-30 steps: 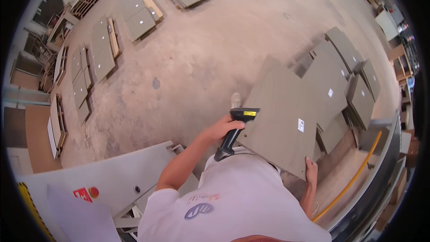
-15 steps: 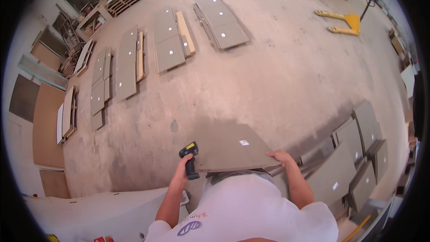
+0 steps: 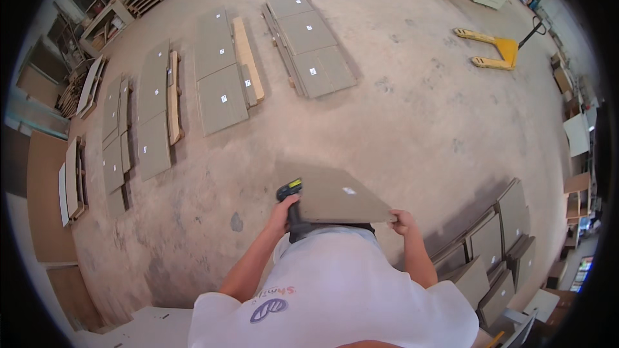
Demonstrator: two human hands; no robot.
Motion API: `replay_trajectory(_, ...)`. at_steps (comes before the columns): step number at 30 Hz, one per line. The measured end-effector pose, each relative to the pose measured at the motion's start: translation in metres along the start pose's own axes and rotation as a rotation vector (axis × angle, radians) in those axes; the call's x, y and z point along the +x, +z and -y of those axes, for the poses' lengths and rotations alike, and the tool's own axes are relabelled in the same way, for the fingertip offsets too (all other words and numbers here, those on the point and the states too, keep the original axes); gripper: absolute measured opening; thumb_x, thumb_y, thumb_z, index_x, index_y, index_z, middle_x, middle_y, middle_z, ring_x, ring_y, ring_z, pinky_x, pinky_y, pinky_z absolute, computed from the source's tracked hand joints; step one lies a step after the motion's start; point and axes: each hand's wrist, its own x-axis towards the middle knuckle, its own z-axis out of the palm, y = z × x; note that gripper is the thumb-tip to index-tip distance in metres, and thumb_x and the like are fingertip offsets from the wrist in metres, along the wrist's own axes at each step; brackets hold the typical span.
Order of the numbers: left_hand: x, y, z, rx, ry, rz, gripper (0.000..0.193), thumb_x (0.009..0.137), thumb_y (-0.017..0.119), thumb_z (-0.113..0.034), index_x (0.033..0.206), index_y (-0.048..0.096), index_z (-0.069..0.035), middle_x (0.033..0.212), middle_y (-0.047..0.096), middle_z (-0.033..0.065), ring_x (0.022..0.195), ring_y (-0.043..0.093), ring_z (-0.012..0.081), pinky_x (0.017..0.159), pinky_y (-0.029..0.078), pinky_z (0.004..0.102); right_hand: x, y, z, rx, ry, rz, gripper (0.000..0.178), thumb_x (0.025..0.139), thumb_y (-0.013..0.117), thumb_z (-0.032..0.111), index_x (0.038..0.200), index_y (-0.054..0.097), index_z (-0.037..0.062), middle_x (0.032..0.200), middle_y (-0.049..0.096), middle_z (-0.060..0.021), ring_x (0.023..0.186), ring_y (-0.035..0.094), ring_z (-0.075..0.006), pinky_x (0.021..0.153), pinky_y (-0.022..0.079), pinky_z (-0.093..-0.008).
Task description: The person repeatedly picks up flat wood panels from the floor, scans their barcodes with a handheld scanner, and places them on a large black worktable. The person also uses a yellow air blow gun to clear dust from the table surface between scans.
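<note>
A grey-brown flat panel (image 3: pixel 332 196) with a small white label (image 3: pixel 349 191) is held out in front of my waist. At its right corner, my right hand (image 3: pixel 403 222) is closed on the edge. My left hand (image 3: pixel 280 215) is wrapped round the handle of a black handheld scanner (image 3: pixel 289 191) with a yellow sticker, at the panel's left side. Whether the left fingers also press on the panel cannot be seen.
Rows of labelled panels (image 3: pixel 225 100) lie on low supports ahead and to the left. A yellow pallet jack (image 3: pixel 506 55) stands far right. More grey panels (image 3: pixel 485 241) lean close on my right. Boards (image 3: pixel 48 203) stand along the left wall.
My view has turned to the right, and the floor rows now sit further left and nearer. The panel and scanner stay in my hands, carried along with me.
</note>
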Motion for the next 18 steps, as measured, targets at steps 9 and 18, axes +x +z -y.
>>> replay_trajectory(9,0.169,0.116,-0.143,0.294,0.044,0.048,0.042,0.08,0.074,-0.046,0.083,0.066,-0.005,0.066,0.055,0.0008,0.053,0.052,0.0116,0.048,0.038,0.0285,0.069,0.269,0.181,0.705,-0.307,0.045,0.041,0.093,0.061,0.026,0.126,0.052,0.0053,0.125,0.059,-0.0121,0.115,0.058,-0.027,0.098,0.049,-0.0437)
replay_trajectory(18,0.329,0.135,-0.298,-0.13,-0.149,-0.252,0.037,0.087,0.068,-0.048,0.09,0.062,-0.012,0.073,0.068,0.0043,0.047,0.055,0.0091,0.04,0.037,0.0221,0.296,0.362,0.408,0.413,-0.143,0.019,0.039,0.084,0.059,0.002,0.123,0.053,0.0009,0.116,0.062,-0.014,0.107,0.063,-0.0292,0.087,0.055,-0.0469)
